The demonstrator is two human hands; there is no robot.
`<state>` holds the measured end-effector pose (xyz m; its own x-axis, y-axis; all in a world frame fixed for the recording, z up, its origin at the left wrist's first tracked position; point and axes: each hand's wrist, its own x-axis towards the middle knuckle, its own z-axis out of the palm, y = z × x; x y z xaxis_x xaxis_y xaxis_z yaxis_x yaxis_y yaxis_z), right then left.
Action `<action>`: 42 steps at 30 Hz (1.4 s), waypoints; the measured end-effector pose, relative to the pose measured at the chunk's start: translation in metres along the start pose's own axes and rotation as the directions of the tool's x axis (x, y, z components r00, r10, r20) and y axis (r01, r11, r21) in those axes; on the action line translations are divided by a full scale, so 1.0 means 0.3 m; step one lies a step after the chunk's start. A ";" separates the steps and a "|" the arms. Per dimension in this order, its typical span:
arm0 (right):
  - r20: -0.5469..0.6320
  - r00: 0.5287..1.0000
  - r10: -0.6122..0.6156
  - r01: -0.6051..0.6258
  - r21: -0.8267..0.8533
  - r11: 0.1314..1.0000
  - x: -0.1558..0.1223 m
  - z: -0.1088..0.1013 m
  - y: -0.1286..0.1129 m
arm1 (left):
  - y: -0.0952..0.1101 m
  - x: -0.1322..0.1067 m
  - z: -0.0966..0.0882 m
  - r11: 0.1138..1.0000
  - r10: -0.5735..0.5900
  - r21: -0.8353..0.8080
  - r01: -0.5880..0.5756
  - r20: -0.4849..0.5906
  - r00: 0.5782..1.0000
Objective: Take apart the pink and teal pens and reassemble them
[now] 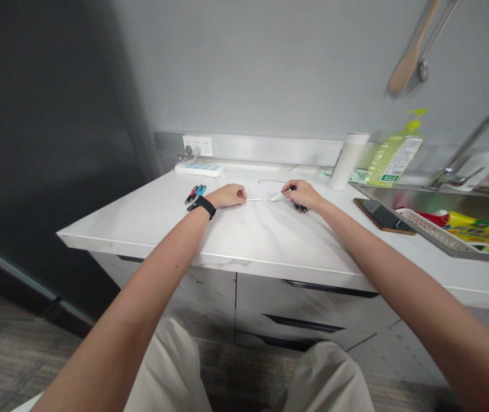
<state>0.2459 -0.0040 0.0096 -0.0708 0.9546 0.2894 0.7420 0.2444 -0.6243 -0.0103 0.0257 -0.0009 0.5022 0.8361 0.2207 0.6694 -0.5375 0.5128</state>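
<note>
My left hand [228, 195] rests on the white countertop [244, 234], fingers curled, pinching a thin white refill [253, 199] that points right. A black watch [202, 205] sits on that wrist. My right hand [300, 193] is closed round a white pen barrel [277, 197] whose tip points left toward the refill, a small gap between them. Dark pens [301, 208] lie under my right hand. Two or three coloured pens [195, 193] lie just left of my left hand.
A white power strip [199, 169] lies by the back wall under a socket. A white roll [347, 160], a green soap bottle [394, 154], a phone [382, 216] and a sink [442, 206] with a rack and packets stand at the right. Drawers sit below the counter.
</note>
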 end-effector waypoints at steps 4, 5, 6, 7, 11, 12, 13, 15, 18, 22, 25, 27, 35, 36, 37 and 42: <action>0.024 1.000 0.002 0.000 -0.049 0.999 -0.004 -0.004 -0.005 | 0.000 -0.007 -0.009 0.992 0.004 0.126 -0.008 0.033 0.999; 0.027 1.000 -0.002 0.003 -0.058 0.998 -0.005 -0.005 -0.006 | 0.000 -0.008 -0.010 0.990 0.000 0.144 -0.006 0.037 0.999; 0.029 1.000 -0.005 0.006 -0.067 0.998 -0.007 -0.006 -0.007 | 0.000 -0.009 -0.011 0.987 -0.005 0.158 -0.001 0.040 0.999; 0.032 0.999 -0.005 0.008 -0.076 0.997 -0.008 -0.007 -0.009 | 0.000 -0.009 -0.012 0.986 -0.011 0.169 0.003 0.044 0.999; 0.032 0.999 0.018 -0.017 -0.047 0.999 -0.008 -0.007 -0.014 | -0.002 -0.007 -0.015 0.983 -0.016 0.184 0.011 0.029 0.999; 0.031 0.999 0.031 -0.031 -0.004 1.000 -0.008 -0.007 -0.016 | -0.002 -0.007 -0.017 0.983 -0.018 0.185 0.015 0.019 1.000; 0.034 0.998 0.051 -0.053 0.060 0.997 -0.008 -0.007 -0.019 | -0.002 -0.008 -0.018 0.982 -0.024 0.185 0.022 0.009 1.000; 0.074 0.992 0.101 -0.116 0.240 0.964 -0.011 -0.007 -0.027 | -0.002 -0.010 -0.022 0.980 -0.044 0.192 0.044 -0.004 0.999; 0.198 0.974 0.110 -0.199 0.515 0.834 -0.023 -0.006 -0.039 | -0.003 -0.012 -0.027 0.973 -0.076 0.219 0.076 -0.008 0.997; 0.260 0.963 0.075 -0.235 0.663 0.711 -0.031 -0.004 -0.045 | -0.009 -0.012 -0.028 0.969 -0.113 0.216 0.118 -0.036 0.993; 0.273 0.957 0.097 -0.268 0.707 0.654 -0.026 -0.009 -0.043 | -0.012 -0.011 -0.029 0.966 -0.135 0.216 0.143 -0.053 0.989; 0.299 0.950 0.089 -0.286 0.721 0.631 -0.024 -0.015 -0.042 | -0.015 -0.009 -0.029 0.960 -0.133 0.242 0.143 -0.057 0.989; 0.380 0.922 0.071 -0.341 0.710 0.616 -0.038 -0.027 -0.052 | -0.022 -0.005 -0.028 0.948 -0.122 0.286 0.138 -0.072 0.990; 0.388 0.919 0.067 -0.344 0.711 0.613 -0.039 -0.025 -0.052 | -0.021 -0.006 -0.028 0.948 -0.122 0.286 0.139 -0.074 0.990; 0.387 0.921 0.053 -0.336 0.716 0.612 -0.039 -0.024 -0.052 | -0.019 -0.007 -0.028 0.949 -0.124 0.282 0.140 -0.074 0.990; 0.386 0.922 -0.006 -0.303 0.733 0.610 -0.038 -0.015 -0.048 | -0.012 -0.010 -0.028 0.953 -0.138 0.265 0.149 -0.058 0.989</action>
<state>0.2392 -0.0192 0.0186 -0.3270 0.9450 -0.0098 -0.0147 -0.0154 -0.9998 -0.0187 0.0262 0.0035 0.3724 0.9073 0.1954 0.8573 -0.4169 0.3020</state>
